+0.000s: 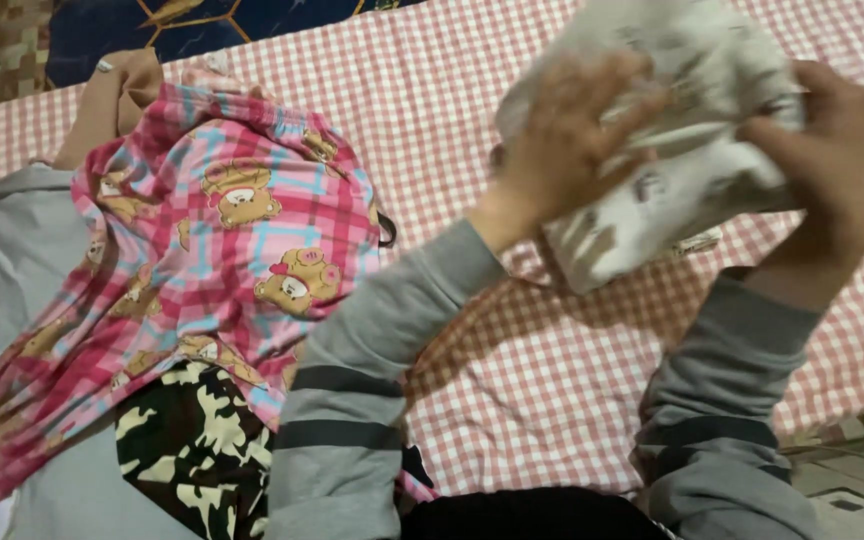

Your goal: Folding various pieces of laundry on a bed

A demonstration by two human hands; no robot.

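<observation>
a bunched, off-white soft cloth garment with small grey-brown printed figures [652, 150] was held up off the bed, crumpled into a loose bundle. its upper part sat folded over in layers, while a lower flap hung down at a slant, blurred at the edges.

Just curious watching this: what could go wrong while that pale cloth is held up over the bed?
Both hands, left and right, grip the bunched pale cloth in mid-air; a loose end might slip free. The heaped pink bear-print garment lies close by the left sleeve, which could drag it.
</observation>
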